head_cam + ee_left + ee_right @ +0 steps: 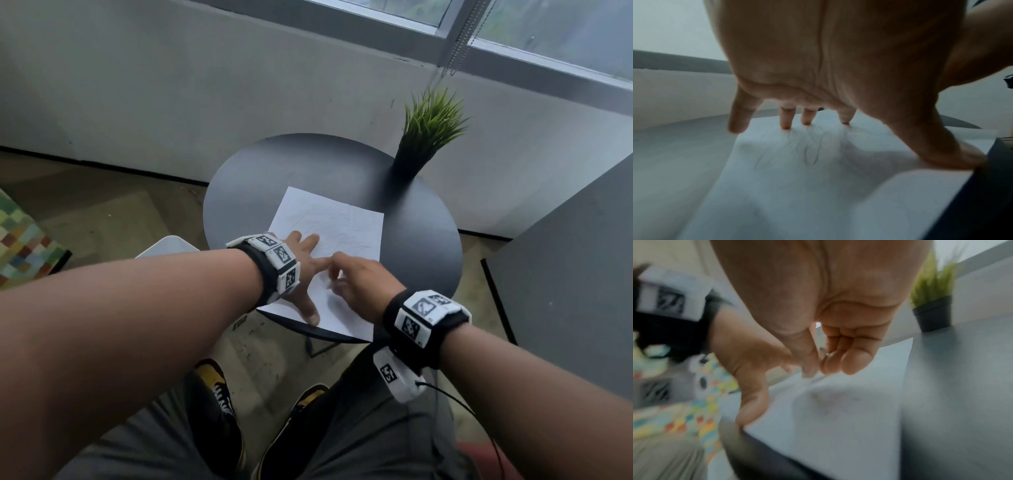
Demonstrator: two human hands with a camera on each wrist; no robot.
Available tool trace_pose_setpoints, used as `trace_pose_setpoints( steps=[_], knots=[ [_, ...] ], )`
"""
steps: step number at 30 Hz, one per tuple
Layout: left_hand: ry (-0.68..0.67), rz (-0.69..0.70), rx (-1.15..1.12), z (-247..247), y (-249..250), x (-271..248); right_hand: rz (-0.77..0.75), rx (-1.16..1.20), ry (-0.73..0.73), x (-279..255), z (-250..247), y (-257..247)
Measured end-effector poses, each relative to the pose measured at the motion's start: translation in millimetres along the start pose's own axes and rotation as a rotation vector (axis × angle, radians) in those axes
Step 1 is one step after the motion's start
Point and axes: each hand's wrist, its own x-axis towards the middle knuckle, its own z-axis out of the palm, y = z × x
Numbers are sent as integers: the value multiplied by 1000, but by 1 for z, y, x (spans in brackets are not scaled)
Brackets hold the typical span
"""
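Observation:
A white sheet of paper [342, 219] [797, 162] [838, 418] with faint pencil lines lies on a round dark table [291, 164] [674, 146] [962, 369]. My left hand [305, 270] [818, 65] is spread flat on the sheet's left part. Its fingertips [786, 125] press the paper, and its thumb reaches the near edge. My right hand [359, 279] [838, 305] hovers just above the sheet's middle, close to the left index finger. Its fingers curl towards the thumb. Blur hides whether anything is pinched between them.
A potted grass plant [428, 126] [933, 305] stands at the table's far right. A grey wall and window lie behind. A grey cabinet [565, 257] is on the right and a chequered cushion [24, 246] on the left. My legs are below the table edge.

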Motion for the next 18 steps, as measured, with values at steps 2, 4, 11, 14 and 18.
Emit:
trace_pose_setpoints(
  steps=[2,4,11,14,18],
  knots=[
    [48,-4,-27,11,-4,-5,95,71,31,10,-7,4],
    [72,-3,-54,18,-8,-8,182,131,18,15,-12,10],
    [65,26,-29,23,-23,-8,316,86,61,22,-3,21],
    [46,16,-80,26,-25,-7,121,22,2,14,5,2],
    [12,12,-98,26,-25,-6,-11,-27,-160,11,-2,-4]
  ],
)
